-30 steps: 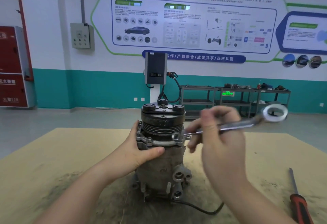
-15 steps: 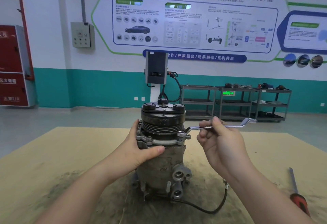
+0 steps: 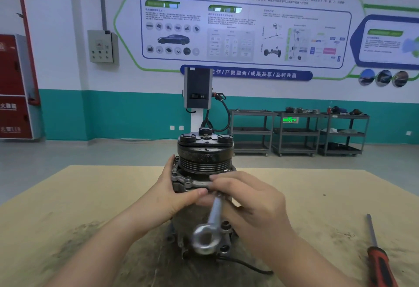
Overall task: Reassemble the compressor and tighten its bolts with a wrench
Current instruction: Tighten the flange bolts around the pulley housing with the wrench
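The compressor [image 3: 204, 187] stands upright in the middle of the tan desk [image 3: 68, 207], pulley end up, a black cable [image 3: 247, 265] trailing from its base toward the near edge. The left hand [image 3: 174, 192] is wrapped on the compressor's left flank just under the grooved pulley, fingers round the far side of the body, thumb pressed across the front below the bolted flange. The right hand [image 3: 254, 205] sits against the compressor's right front, fingers curled and clamped on the wrench [image 3: 212, 221]. The wrench's far end meets the flange at the front of the compressor, hidden under the fingertips, so which bolt it sits on cannot be told. Its shaft runs out from the compressor toward the camera, and the free ring end hangs blurred in front of the compressor's lower ports. Well to the right of the compressor, near the desk's edge, a screwdriver [image 3: 377, 252] with a red and black handle lies flat, its blade pointing away from the camera. Behind the compressor, across the grey floor, a dark charging unit [image 3: 197, 88] on a white post stands against the teal and white wall. To the right of that, grey shelf trolleys [image 3: 297, 132] line the wall, and a large printed board [image 3: 238, 30] hangs above. Far left of the compressor stands a red cabinet [image 3: 13, 87], with a grey switch box [image 3: 102, 46] on the wall.
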A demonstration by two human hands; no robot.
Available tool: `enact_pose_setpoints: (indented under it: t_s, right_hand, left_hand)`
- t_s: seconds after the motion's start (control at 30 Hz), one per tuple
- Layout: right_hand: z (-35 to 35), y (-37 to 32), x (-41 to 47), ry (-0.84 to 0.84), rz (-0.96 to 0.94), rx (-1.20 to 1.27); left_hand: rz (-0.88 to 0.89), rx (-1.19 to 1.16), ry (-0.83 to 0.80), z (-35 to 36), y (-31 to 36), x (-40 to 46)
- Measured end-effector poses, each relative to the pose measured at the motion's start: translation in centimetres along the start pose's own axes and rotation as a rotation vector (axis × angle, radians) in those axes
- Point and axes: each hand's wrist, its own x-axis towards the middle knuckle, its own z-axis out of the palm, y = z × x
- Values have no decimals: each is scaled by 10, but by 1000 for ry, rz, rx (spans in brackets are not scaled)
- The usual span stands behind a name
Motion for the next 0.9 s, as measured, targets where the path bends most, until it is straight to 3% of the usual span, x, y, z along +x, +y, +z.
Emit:
enact_pose_setpoints:
  t_s: [0.1,0.17,0.33,0.43,0.57,0.63,0.7,0.83,0.9]
  right_hand:
    - [2,-10,8,-12,79,-3]
    - [-3,-13,13,76,207,92]
    - [-16,1,29,515,848,696]
    - [-20,17,27,587,1086,952]
    - [-19,28,21,602,1217,1176]
    - [-19,32,19,580,1223,1202]
    - [-17,31,14,562,1114,1145]
    - [-4,21,-4,438,529,695]
    - [-1,18,-9,352,357,553]
  left_hand:
    - [-2,-26,37,2,-2,3]
    - [-8,2,42,2,-2,2]
    - [-18,7,1,-1,2,-2]
    - [-31,18,4,0,6,-4]
    - [-31,5,-19,-1,5,-5]
    - [-33,-4,-14,-1,5,-5]
    - [-32,3,-4,-2,5,-4]
    - [-32,11,-13,-2,5,-3]
    - [-45,17,-10,-3,3,-2]
